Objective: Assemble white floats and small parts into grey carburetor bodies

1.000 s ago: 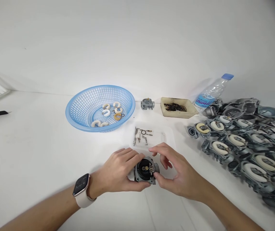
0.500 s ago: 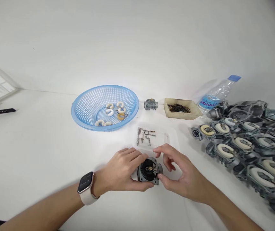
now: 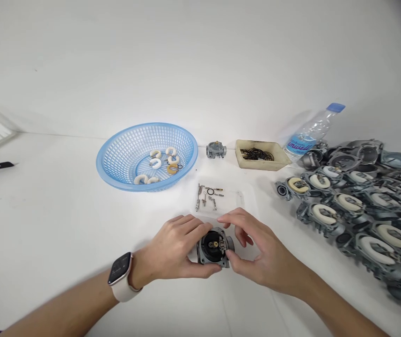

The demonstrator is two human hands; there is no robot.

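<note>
My left hand (image 3: 174, 248) is closed around the left side of a grey metal carburetor body (image 3: 205, 260), its fingers on the far rim and its thumb along the near edge. The open black chamber of the carburetor faces up, with brass jets (image 3: 215, 244) in the middle. My right hand (image 3: 261, 260) is at its right side, thumb tip touching the rim by a small metal bracket, the other fingers apart from it. Just beyond my hands lies a clear plastic tray (image 3: 230, 201) with small metal parts and a black O-ring (image 3: 210, 191).
A blue basket (image 3: 112, 178) holds several white floats and a yellowish one. Behind are another carburetor (image 3: 216, 150), a cream box (image 3: 256, 164) of black rings and a plastic bottle (image 3: 300, 144). Several carburetor bodies (image 3: 323, 215) with floats crowd the right.
The whole view has shifted slightly, so things appear a little further left. My hands keep nearly the same hold on and position by the carburetor.
</note>
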